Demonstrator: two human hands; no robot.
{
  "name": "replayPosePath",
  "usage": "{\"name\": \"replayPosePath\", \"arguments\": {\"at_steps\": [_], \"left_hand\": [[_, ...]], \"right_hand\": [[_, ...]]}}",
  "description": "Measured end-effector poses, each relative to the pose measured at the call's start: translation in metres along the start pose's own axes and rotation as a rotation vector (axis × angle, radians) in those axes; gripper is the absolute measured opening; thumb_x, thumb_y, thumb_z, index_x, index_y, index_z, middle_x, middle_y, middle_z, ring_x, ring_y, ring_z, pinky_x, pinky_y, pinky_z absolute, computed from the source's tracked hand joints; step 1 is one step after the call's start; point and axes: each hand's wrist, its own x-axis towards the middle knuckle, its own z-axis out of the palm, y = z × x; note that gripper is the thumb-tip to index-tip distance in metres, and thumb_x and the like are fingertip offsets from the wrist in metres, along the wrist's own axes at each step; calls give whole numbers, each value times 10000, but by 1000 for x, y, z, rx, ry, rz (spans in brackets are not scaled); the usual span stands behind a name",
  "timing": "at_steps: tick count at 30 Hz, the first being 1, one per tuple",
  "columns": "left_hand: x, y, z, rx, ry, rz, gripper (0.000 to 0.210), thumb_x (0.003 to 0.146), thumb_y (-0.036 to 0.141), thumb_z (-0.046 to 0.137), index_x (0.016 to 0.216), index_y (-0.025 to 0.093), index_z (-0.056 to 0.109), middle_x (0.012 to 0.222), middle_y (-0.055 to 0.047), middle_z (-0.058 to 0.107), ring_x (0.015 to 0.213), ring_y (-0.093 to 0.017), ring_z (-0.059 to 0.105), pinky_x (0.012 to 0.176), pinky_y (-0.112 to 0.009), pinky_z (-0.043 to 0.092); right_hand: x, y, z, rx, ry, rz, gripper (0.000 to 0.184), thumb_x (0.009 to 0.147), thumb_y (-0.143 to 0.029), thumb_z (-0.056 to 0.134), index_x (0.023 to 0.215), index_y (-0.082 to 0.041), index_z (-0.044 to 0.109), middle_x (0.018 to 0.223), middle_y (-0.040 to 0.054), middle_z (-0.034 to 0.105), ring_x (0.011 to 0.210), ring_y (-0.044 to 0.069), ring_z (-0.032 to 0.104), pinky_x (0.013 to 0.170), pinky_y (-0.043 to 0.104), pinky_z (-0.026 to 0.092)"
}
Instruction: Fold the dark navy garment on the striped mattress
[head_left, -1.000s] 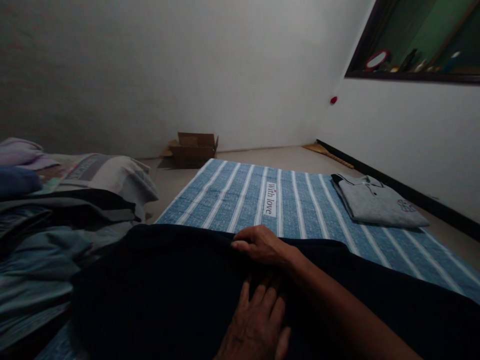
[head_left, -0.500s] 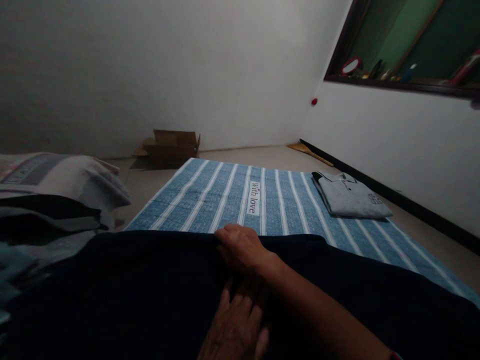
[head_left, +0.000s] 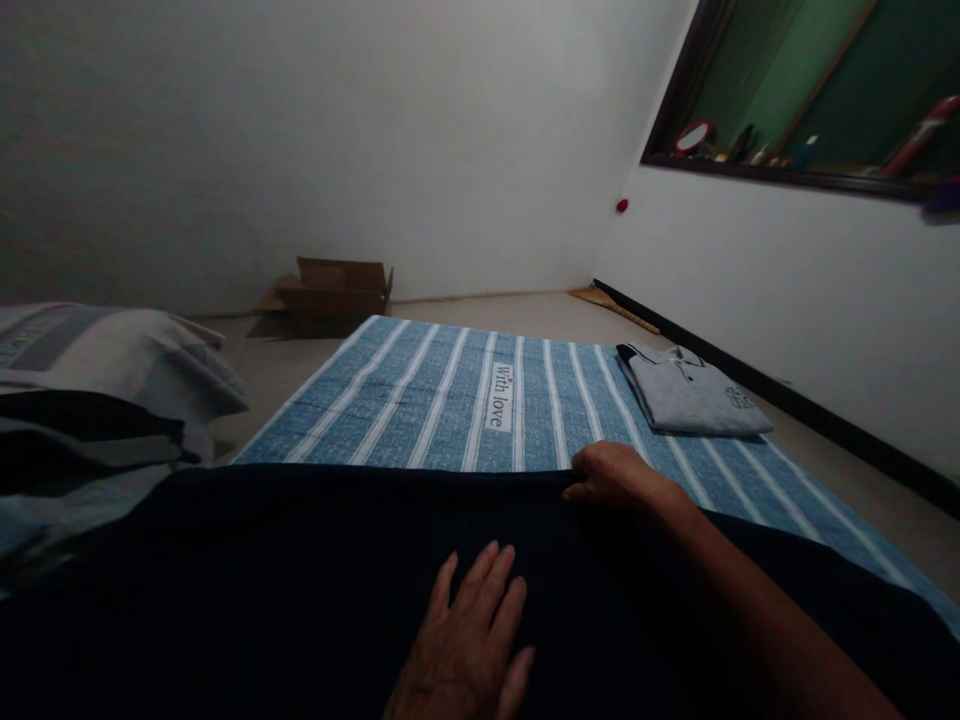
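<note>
A dark navy cloth (head_left: 300,570), its kind of garment not clear in the dim light, spreads across the near part of the striped bed cover. My left hand (head_left: 469,640) lies flat on it, fingers spread and pointing away from me. Farther off and to the right, my right hand (head_left: 619,475) pinches the far edge of the cloth between thumb and fingers. That edge runs fairly straight leftward from the pinch. Beyond it, the blue and white striped cover (head_left: 442,400) carries a "With love" label (head_left: 502,397).
A folded grey polo shirt (head_left: 694,392) lies on the cover at the right. Piled fabrics (head_left: 112,360) sit at the left. An open cardboard box (head_left: 334,300) stands on the floor by the back wall. The window ledge (head_left: 772,170) holds a small mirror and bottles.
My right hand has moved to the right along the cloth's far edge, away from my left hand. The edge looks straighter. My left hand stays nearly in place, its fingers now uncovered.
</note>
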Motion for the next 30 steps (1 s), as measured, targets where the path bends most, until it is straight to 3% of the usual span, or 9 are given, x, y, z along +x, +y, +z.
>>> {"name": "replayPosePath", "arguments": {"at_steps": [7, 9, 11, 14, 17, 23, 26, 30], "left_hand": [[2, 2, -5, -30, -48, -15, 452, 760, 240, 574, 1207, 188, 535, 1303, -127, 550, 1185, -302, 518, 889, -500, 498], [2, 2, -6, -36, -50, -19, 456, 760, 240, 577, 1210, 185, 531, 1306, -125, 547, 1185, -301, 519, 886, -504, 503], [0, 1, -4, -46, -53, -27, 469, 763, 247, 582, 1224, 185, 520, 1323, -125, 532, 1197, -299, 510, 895, -506, 500], [-6, 1, 2, -84, -54, -47, 506, 751, 262, 596, 1243, 191, 502, 1353, -126, 502, 1220, -301, 486, 933, -517, 474], [-8, -4, 3, -160, -86, -61, 531, 742, 305, 611, 1249, 204, 489, 1377, -125, 475, 1235, -302, 470, 955, -515, 456], [29, -44, -8, -179, -176, -67, 368, 793, 244, 582, 1154, 178, 551, 1306, -128, 541, 1218, -272, 488, 974, -436, 447], [40, -65, 4, -135, -90, -52, 306, 841, 208, 521, 1136, 143, 566, 1261, -154, 573, 1189, -281, 516, 959, -455, 453], [32, -75, 23, -109, 4, -77, 309, 899, 239, 437, 1165, 152, 569, 1291, -145, 556, 1210, -267, 503, 974, -472, 434]], "right_hand": [[-1, 7, 11, -52, 77, 74, 334, 825, -498, 545, 841, -181, 647, 851, 100, 667, 799, 248, 621, 598, 296, 350], [-7, -6, 16, -98, 177, 113, 277, 838, -432, 550, 869, -170, 635, 867, 108, 662, 810, 250, 611, 631, 311, 351], [-17, -23, 23, -126, 356, 107, 193, 857, -336, 537, 877, -165, 622, 872, 100, 648, 820, 237, 589, 680, 325, 345], [-33, -49, 36, -95, 598, -42, 141, 877, -235, 496, 812, -176, 607, 806, 62, 620, 773, 199, 545, 713, 323, 322], [-43, -55, 44, -72, 674, -114, 137, 859, -165, 501, 765, -178, 600, 753, 45, 597, 736, 187, 514, 707, 323, 304], [-41, -13, 32, -101, 530, -46, 146, 833, -109, 491, 835, -178, 619, 841, 54, 611, 873, 211, 512, 783, 329, 321], [-38, 5, 25, -36, 415, -39, 113, 806, -121, 521, 825, -182, 615, 869, 51, 615, 933, 207, 512, 793, 303, 341], [-34, 19, 23, -11, 277, 19, 160, 820, -107, 471, 798, -170, 617, 863, 73, 614, 907, 203, 529, 720, 277, 363]]}}
